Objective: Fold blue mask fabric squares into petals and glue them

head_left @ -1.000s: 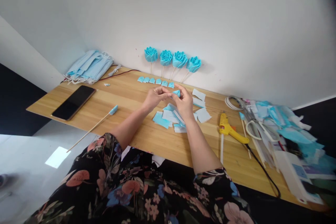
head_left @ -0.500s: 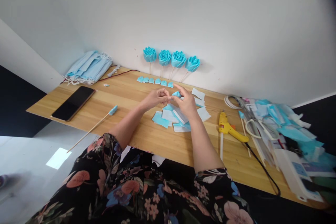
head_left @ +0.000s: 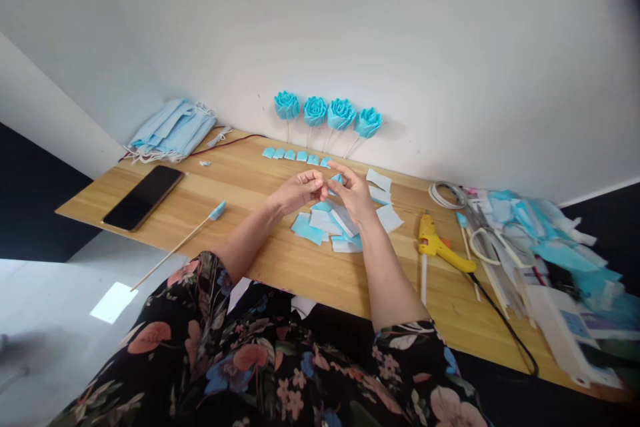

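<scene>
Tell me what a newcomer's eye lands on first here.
Four blue roses on sticks lean against the white wall at the table's back edge. Below them, the left hand and right hand pinch a small blue piece above cut squares. A yellow glue gun lies to the right.

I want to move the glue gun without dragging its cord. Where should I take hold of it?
Grip the yellow glue gun by its handle, the stub toward the wall, coming from above. It lies flat on the table, and its black cord trails off the rear, toward the near edge.
</scene>
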`<act>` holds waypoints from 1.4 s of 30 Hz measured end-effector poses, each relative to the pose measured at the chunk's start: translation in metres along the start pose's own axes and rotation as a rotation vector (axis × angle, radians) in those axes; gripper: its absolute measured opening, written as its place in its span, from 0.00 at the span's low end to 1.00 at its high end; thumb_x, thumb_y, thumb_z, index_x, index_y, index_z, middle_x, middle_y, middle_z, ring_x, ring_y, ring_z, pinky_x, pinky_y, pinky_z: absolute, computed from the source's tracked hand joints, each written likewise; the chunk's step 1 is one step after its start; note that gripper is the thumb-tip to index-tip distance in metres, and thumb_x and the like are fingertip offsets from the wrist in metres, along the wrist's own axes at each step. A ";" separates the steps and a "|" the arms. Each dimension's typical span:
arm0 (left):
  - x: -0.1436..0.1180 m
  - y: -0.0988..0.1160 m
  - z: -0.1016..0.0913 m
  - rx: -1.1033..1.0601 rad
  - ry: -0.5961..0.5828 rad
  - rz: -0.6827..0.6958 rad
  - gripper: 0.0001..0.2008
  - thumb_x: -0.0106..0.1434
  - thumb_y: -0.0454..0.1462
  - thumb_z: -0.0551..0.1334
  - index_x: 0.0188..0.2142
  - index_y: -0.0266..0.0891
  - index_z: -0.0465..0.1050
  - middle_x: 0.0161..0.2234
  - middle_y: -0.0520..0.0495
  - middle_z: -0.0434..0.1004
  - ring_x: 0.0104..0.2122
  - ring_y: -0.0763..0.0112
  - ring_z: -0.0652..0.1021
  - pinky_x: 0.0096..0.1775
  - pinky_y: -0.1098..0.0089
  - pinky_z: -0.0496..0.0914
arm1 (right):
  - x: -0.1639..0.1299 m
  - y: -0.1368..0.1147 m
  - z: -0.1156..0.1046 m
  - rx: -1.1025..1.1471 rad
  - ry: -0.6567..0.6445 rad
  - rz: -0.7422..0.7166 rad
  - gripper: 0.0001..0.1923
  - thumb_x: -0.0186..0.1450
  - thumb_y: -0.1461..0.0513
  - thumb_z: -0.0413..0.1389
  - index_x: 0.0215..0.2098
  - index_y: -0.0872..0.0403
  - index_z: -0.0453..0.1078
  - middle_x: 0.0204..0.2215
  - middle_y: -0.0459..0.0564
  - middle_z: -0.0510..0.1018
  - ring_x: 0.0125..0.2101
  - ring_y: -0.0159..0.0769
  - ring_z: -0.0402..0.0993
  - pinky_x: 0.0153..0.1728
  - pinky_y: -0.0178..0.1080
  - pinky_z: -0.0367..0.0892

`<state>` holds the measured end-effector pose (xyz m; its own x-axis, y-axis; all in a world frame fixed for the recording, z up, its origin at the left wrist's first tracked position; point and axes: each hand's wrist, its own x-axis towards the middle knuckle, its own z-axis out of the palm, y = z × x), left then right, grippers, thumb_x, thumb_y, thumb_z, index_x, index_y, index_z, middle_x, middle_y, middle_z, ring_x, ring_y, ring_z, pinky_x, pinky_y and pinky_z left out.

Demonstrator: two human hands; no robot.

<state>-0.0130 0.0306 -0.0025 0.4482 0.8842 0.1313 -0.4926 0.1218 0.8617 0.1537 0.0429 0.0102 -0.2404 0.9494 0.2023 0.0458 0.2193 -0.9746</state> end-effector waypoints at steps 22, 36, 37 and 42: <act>0.003 -0.002 0.000 0.183 0.174 0.061 0.22 0.50 0.50 0.74 0.32 0.35 0.75 0.22 0.52 0.74 0.22 0.79 0.71 0.28 0.74 0.63 | 0.001 0.006 -0.003 -0.093 0.027 -0.031 0.26 0.57 0.52 0.64 0.52 0.52 0.75 0.24 0.40 0.66 0.25 0.29 0.56 0.28 0.34 0.58; 0.004 0.001 -0.002 0.067 0.202 0.120 0.20 0.55 0.49 0.71 0.27 0.38 0.65 0.18 0.55 0.67 0.20 0.78 0.67 0.27 0.73 0.60 | 0.000 -0.003 0.001 0.108 0.042 0.041 0.30 0.53 0.50 0.65 0.51 0.51 0.74 0.24 0.41 0.68 0.26 0.29 0.61 0.30 0.35 0.62; 0.004 0.001 -0.002 0.062 0.206 0.119 0.20 0.56 0.49 0.70 0.27 0.38 0.65 0.18 0.55 0.67 0.20 0.78 0.67 0.27 0.73 0.60 | 0.000 -0.003 0.001 0.095 0.044 0.045 0.30 0.53 0.50 0.65 0.51 0.51 0.74 0.24 0.41 0.68 0.26 0.29 0.60 0.30 0.35 0.62; 0.004 0.001 -0.001 0.052 0.213 0.078 0.20 0.58 0.52 0.68 0.30 0.37 0.68 0.21 0.53 0.71 0.21 0.77 0.70 0.27 0.73 0.62 | -0.001 0.002 0.001 0.007 0.059 0.013 0.27 0.55 0.50 0.64 0.51 0.51 0.75 0.24 0.41 0.65 0.25 0.29 0.56 0.28 0.34 0.60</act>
<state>-0.0129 0.0345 -0.0020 0.2401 0.9660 0.0964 -0.4782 0.0312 0.8777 0.1532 0.0426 0.0085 -0.1821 0.9638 0.1948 0.0414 0.2055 -0.9778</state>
